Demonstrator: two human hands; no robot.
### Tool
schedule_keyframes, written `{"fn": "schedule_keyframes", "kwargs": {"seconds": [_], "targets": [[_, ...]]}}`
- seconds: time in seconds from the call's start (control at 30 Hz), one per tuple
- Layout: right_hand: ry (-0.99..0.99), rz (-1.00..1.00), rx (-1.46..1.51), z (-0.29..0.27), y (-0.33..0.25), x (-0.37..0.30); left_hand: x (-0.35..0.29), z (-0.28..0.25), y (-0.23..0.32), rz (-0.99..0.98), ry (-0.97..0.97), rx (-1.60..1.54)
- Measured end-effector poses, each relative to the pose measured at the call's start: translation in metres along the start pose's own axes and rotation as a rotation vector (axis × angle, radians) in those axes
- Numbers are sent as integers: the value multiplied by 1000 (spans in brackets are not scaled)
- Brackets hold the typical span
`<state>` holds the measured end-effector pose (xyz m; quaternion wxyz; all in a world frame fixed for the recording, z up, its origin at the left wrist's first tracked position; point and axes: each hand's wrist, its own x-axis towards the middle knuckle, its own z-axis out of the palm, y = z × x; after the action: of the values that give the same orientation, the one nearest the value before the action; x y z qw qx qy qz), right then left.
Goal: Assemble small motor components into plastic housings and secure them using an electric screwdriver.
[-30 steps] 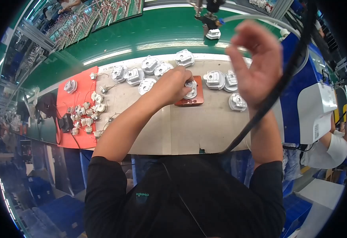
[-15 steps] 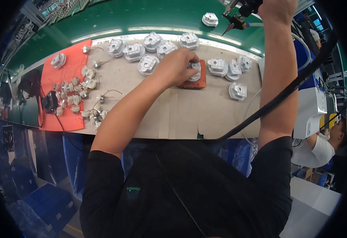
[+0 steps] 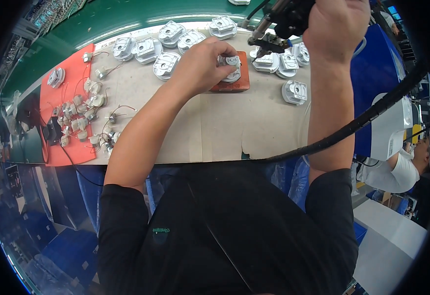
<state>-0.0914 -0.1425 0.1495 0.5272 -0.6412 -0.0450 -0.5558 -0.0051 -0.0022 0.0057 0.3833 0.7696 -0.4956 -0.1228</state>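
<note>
My left hand (image 3: 200, 66) is closed on a white plastic housing (image 3: 232, 73), its fingertips pinching the piece where it sits on an orange-red block (image 3: 239, 85). At the upper right my right hand (image 3: 340, 29) grips a black tool (image 3: 293, 19) with metal brackets and a thin pointed tip. Some of that hand's fingers are hidden behind the tool or cut off by the upper edge. The tool's tip hangs over the white housings (image 3: 266, 64) just right of the block, apart from the piece in my left hand.
More white housings (image 3: 171, 33) stand left of the block, and one (image 3: 294, 92) at its right. Small motors with wires (image 3: 80, 109) lie on and beside a red sheet (image 3: 75, 59). A thick black cable (image 3: 342, 132) crosses my right forearm. A co-worker (image 3: 401, 169) is at the right.
My right hand has brought the tool lower and leftward, nearer the block. My left hand stays on the housing. The whole view has shifted a little.
</note>
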Motion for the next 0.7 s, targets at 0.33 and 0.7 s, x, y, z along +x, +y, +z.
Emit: {"fn": "schedule_keyframes", "kwargs": {"seconds": [0.33,0.7], "targets": [[-70,21,75,3,8,-8,1,1,2,-19,-31,-36],[-61,71,102,5,19,-12,3,3,-1,-29,-21,-28]]}}
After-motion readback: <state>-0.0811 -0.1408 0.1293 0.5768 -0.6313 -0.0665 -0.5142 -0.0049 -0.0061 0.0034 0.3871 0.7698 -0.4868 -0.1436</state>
